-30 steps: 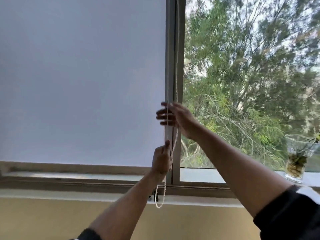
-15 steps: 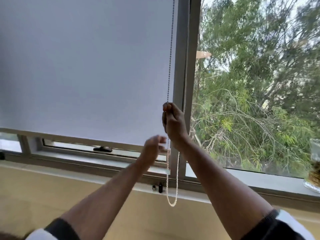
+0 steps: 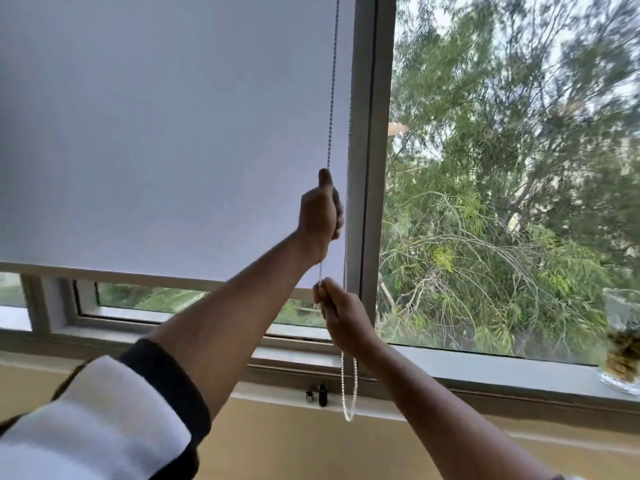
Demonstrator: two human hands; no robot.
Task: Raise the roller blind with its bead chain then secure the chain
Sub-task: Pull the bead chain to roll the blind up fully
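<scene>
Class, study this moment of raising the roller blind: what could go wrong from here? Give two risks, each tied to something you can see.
1. The left hand and right hand grip the same strand of the bead chain; an uneven pull could make it slip or jerk.
2. A wide pull by the right arm might reach the glass vase on the sill.

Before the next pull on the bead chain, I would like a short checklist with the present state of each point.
1. Left hand closed on the bead chain: ok.
2. Right hand closed on the same strand, lower down: ok.
3. Chain above the hands straight, not tangled: ok.
4. Blind bottom edge level and above the lower window frame: ok.
5. Hanging loop free of the small black fitting below the sill: ok, apart.
6. Glass vase on the sill away from the arms: ok.
</scene>
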